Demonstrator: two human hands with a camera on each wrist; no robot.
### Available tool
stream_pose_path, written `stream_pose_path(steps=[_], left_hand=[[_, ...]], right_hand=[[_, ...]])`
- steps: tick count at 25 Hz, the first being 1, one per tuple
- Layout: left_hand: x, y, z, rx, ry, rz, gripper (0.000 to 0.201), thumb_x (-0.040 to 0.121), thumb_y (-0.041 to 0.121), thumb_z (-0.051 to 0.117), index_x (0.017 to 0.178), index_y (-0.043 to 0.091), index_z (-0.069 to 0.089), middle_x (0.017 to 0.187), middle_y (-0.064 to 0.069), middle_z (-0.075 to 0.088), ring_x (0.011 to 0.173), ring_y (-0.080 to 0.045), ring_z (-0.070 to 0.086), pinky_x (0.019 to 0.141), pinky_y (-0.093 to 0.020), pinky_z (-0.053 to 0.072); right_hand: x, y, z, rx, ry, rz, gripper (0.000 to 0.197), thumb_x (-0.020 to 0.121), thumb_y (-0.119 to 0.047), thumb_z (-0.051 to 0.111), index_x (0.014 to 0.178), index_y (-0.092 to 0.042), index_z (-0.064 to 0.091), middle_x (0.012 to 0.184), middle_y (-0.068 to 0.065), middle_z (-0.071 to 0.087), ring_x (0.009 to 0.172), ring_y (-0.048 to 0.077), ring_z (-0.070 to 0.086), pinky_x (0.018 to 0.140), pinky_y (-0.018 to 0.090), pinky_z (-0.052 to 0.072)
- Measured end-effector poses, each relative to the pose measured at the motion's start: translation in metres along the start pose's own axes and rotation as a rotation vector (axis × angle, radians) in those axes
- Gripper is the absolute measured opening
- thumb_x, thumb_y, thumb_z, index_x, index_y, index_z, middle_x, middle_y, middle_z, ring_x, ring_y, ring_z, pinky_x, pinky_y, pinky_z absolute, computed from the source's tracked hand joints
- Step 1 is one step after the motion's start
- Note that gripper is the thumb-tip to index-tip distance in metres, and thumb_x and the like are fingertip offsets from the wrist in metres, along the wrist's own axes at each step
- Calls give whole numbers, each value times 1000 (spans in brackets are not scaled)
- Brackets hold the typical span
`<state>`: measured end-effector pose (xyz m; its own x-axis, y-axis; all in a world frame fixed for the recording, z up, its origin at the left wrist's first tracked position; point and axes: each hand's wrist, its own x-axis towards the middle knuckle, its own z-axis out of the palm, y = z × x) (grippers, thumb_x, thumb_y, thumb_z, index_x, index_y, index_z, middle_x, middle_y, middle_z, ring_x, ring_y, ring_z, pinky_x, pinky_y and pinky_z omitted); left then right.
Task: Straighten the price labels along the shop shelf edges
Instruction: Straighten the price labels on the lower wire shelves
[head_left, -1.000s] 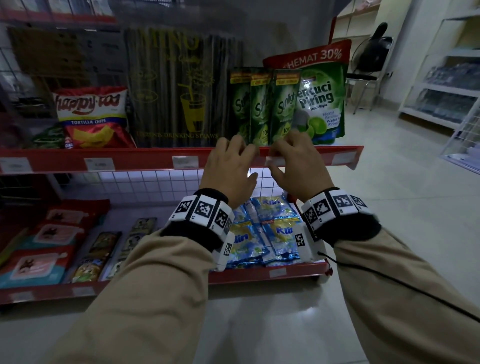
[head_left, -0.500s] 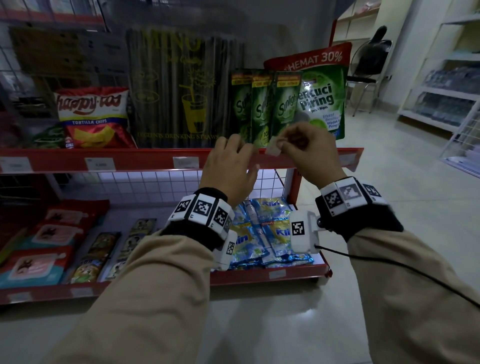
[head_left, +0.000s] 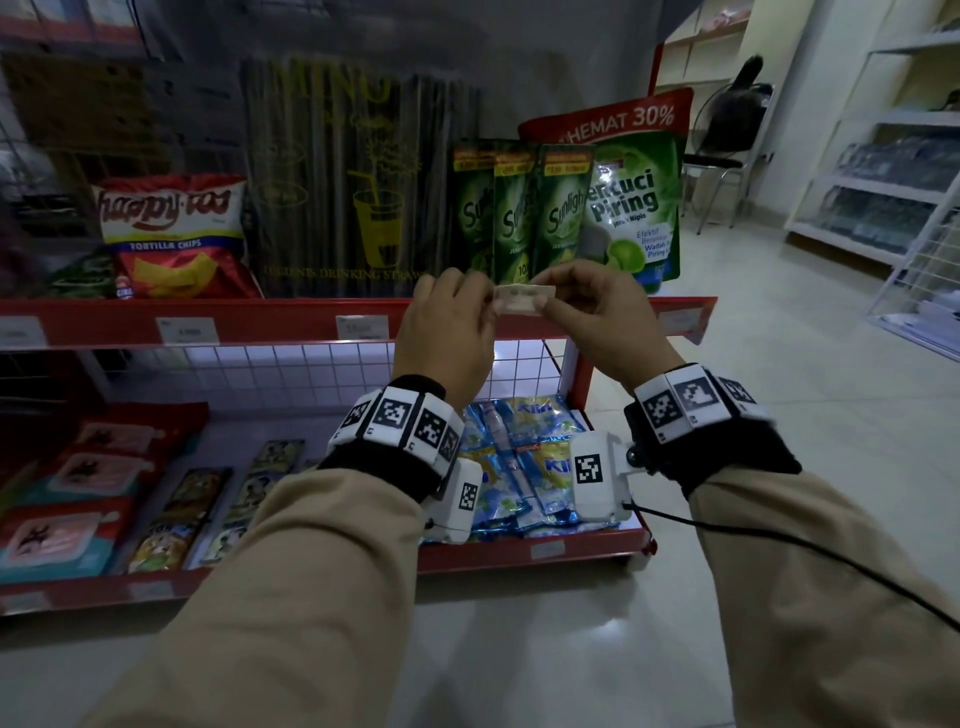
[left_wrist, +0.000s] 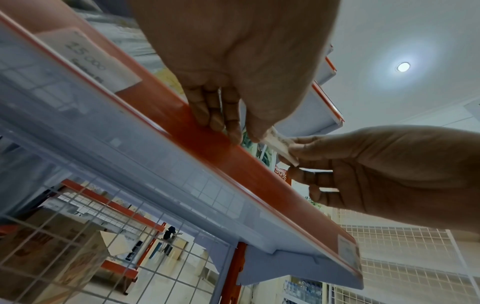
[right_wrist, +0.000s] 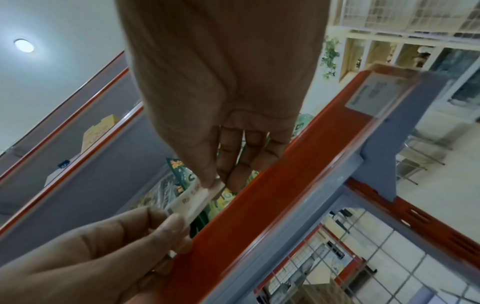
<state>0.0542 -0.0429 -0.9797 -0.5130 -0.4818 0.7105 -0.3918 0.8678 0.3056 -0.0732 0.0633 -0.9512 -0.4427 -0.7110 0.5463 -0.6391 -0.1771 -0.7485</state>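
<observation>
Both hands hold one loose price label (head_left: 523, 300) just above the red shelf edge (head_left: 291, 322), in front of the green soap pouches (head_left: 524, 218). Left hand (head_left: 447, 332) grip pinches the label's left end; right hand (head_left: 605, 317) grip pinches its right end betw. thumb & fingers. Other labels (head_left: 362, 327) sit in the edge strip to the left. Chips bag (head_left: 174, 234) stands further left on the shelf.

Red shelf (head_left: 291, 319), chips (head_left: 174, 236), detergent pouches (head_left: 519, 218)
</observation>
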Motion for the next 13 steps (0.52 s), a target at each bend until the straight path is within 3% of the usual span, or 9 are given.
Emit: stream_pose_path(steps=[3,6,7,10,13], left_hand=[[-1,0,-2,7,-11,13,22,96,30,49,104,12,58,102,-6,55,97,-24,45,78,-33,38],[-3,1,-5,27,-38,42,22,94,30,52,109,17,61,104,-4,55,100,-24,45,81,-32,39],[-3,1,-6,38,-51,54,22,94,30,53,110,18,62,105,-3,55,100,-24,44,82,-33,39],[-3,2,-8,71,-75,70,23,93,31,53,110,21,62,106,-1,56,101,-24,43,83,-34,39],[-2,3,-7,124,-43,54,21,92,32,52,108,21,61,105,0,56,101,-23,44,85,-34,34]], right_hand=[[4,0,-10,-219,73,-100,10,88,-8,63,93,-15,68,81,-10,64,79,4,61,71,7,46],[8,1,-14,-293,150,-149,10,87,-7,62,92,-13,69,77,-23,55,72,-8,56,71,4,45],[9,2,-13,-309,144,-155,10,87,-7,62,92,-12,69,78,-21,56,74,-6,57,74,8,47],[9,6,-10,-375,88,-158,11,88,-9,61,94,-12,70,89,-1,67,87,16,61,84,34,52],[9,10,-11,-450,56,-141,13,88,-12,61,97,-15,70,96,5,67,91,24,59,84,44,49]])
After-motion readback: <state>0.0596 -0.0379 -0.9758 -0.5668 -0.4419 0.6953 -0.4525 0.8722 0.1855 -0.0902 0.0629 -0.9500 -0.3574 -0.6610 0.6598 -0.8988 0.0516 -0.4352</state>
